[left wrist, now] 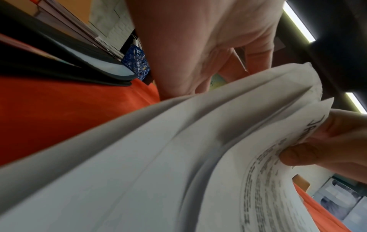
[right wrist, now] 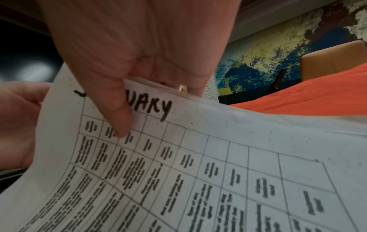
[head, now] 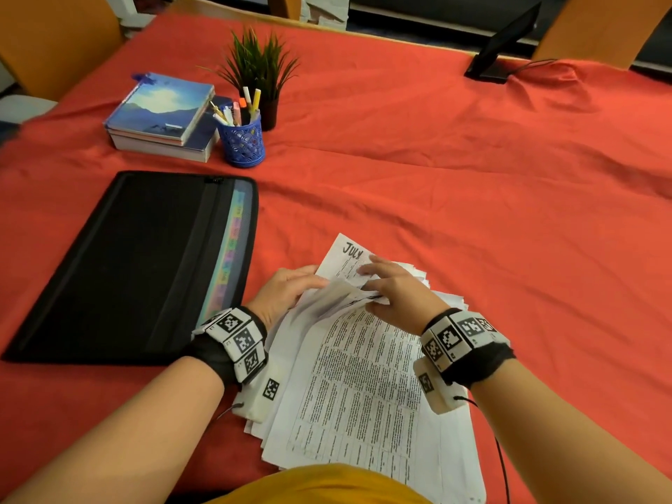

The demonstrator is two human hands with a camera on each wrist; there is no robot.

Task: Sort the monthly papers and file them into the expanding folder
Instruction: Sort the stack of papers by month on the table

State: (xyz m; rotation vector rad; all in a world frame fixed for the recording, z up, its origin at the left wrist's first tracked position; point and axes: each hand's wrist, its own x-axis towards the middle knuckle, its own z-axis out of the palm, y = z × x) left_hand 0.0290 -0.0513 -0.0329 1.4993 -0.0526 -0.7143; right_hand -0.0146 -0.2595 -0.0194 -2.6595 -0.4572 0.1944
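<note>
A stack of printed monthly papers (head: pixel 363 387) lies on the red cloth in front of me. My left hand (head: pixel 309 281) holds several sheets (left wrist: pixel 158 157) lifted at the stack's far edge, thumb on top. My right hand (head: pixel 371 285) pinches the top sheets there; its thumb (right wrist: pixel 117 113) presses on a table sheet (right wrist: pixel 178 157) headed with a hand-written month ending "UARY". A sheet marked JULY (head: pixel 351 249) sticks out beyond both hands. The black expanding folder (head: pixel 138 263) lies flat to the left, its coloured tabs (head: pixel 229 256) showing along its right side.
Behind the folder lie stacked books (head: pixel 163 114), a blue pen cup (head: pixel 242 140) and a small potted plant (head: pixel 258 67). A black stand (head: pixel 502 49) sits at the far right edge. The red cloth (head: pixel 472 212) stretches bare to the right of the papers.
</note>
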